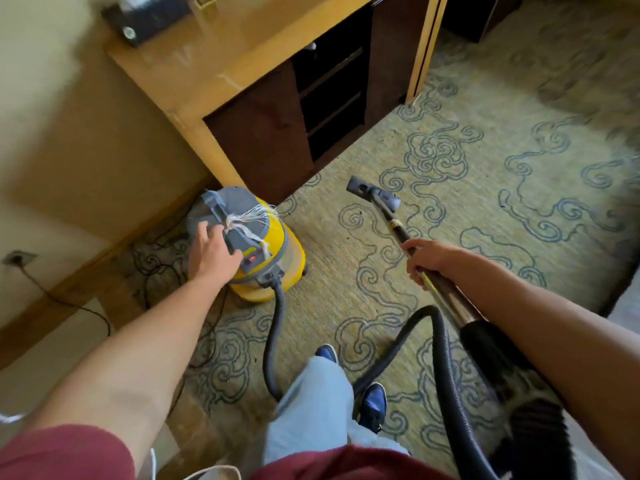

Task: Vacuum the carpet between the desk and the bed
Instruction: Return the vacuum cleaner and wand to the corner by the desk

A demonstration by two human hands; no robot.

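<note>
Left hand resting with relaxed fingers on the grey lid of the yellow vacuum canister, right hand gripping the metal wand, floor nozzle on the patterned carpet near the wooden surface, black hose looping past blue shoes.

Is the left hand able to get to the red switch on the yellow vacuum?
Probably yes. The left hand already rests on the vacuum's grey top, right beside the red switch, with nothing between them. The right hand holds the tube.
</note>
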